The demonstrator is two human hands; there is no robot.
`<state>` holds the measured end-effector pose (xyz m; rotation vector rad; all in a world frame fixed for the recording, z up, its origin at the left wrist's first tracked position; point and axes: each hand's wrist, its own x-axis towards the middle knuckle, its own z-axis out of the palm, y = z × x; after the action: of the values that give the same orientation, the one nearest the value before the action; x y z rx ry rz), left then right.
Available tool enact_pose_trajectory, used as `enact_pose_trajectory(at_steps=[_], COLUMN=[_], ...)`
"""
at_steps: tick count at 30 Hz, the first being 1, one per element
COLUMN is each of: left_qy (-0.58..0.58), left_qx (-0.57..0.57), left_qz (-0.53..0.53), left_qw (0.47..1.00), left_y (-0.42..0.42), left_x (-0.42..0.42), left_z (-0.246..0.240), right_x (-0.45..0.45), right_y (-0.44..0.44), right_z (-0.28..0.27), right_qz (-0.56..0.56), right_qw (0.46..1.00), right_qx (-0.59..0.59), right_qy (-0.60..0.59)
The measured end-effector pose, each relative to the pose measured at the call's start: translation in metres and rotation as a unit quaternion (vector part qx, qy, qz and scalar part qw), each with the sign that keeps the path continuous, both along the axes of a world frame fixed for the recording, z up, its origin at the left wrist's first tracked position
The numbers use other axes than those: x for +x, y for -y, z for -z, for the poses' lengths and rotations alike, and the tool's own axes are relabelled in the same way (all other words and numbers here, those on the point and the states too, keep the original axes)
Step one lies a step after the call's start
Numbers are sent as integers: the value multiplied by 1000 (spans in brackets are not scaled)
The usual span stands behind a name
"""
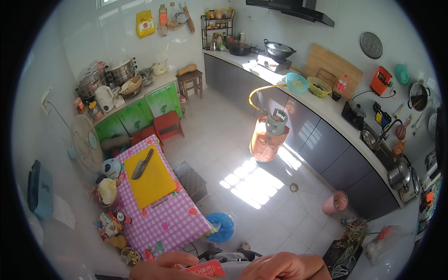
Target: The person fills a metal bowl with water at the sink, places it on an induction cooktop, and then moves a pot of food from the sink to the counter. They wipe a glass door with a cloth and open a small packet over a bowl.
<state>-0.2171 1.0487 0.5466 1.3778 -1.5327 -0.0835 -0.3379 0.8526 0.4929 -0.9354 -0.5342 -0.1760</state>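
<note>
My left hand (162, 266) is at the bottom edge of the view, gripping a small red packet (209, 268) that bears white writing. Close to it on the right is my right hand (285, 266), its fingers curled and their tips cut off by the frame, so whether it holds anything is hidden. Before me stands a table covered with a pink checked, rose-patterned cloth (175, 232). On the cloth lies a yellow cutting board (157, 187), and a kitchen knife (141, 167) with a dark handle rests across its upper part.
An orange gas cylinder (267, 145) stands on the tiled floor, its yellow hose reaching the counter (323, 110). Near the table are a blue bucket (221, 227) and a red stool (168, 125). At right are a pink bin (335, 203) and a crate of green onions (344, 245).
</note>
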Motion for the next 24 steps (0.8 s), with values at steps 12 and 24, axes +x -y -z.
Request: enact_pose_trajectory(at_steps=[12,24], left_qy=[2,6], left_qx=[-8,-45], left_qz=[6,18], left_qw=[1000,999], left_y=[-3,5], left_x=[3,8], left_z=[8,24], right_x=[5,-3], right_y=[2,3], right_z=[-1,-4], right_qz=[6,49], right_qw=[1000,997], right_qx=[-18,-31], right_qy=[7,-53])
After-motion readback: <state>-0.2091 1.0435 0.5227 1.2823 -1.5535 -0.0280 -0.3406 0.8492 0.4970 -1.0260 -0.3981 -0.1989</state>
